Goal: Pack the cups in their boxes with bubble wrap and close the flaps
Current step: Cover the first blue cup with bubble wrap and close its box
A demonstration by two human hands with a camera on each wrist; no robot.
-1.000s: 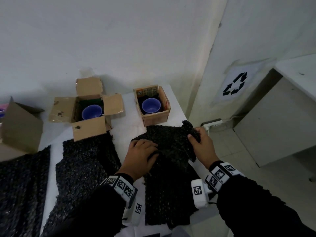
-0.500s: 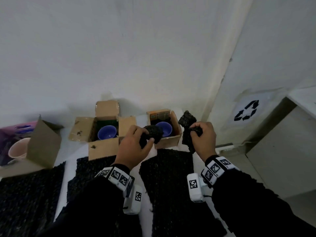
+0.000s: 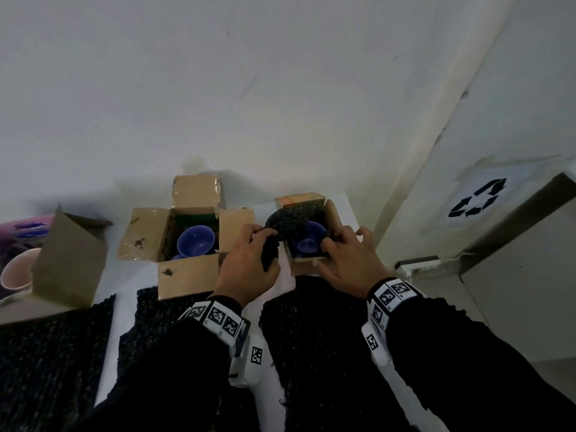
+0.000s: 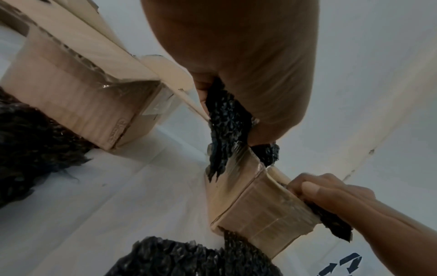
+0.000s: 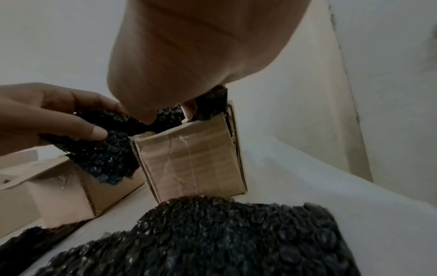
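Note:
A small open cardboard box (image 3: 304, 267) stands at the table's back right with a blue cup (image 3: 307, 244) inside. A strip of black bubble wrap (image 3: 285, 224) arches over the box's left rim and part of the cup. My left hand (image 3: 265, 244) grips the strip's left end beside the box, with the thumb pinching it (image 5: 104, 155). My right hand (image 3: 338, 247) is on the box's right front corner, fingers curled over the rim and holding the strip's other end (image 4: 331, 226) against the box (image 4: 257, 211). A wider box (image 3: 187, 275) to the left, flaps spread, holds another blue cup (image 3: 195, 249).
Sheets of black bubble wrap (image 3: 311, 338) lie flat on the white table in front of the boxes, with more at the left (image 3: 53, 353). A third box (image 3: 68, 266) and a pink cup (image 3: 15, 272) sit far left. The wall is just behind; the table's edge runs along the right.
Both hands lifted a bunched piece of bubble wrap off the table and carried it forward. It now lies over the right box, with the hands lowered onto the box's sides.

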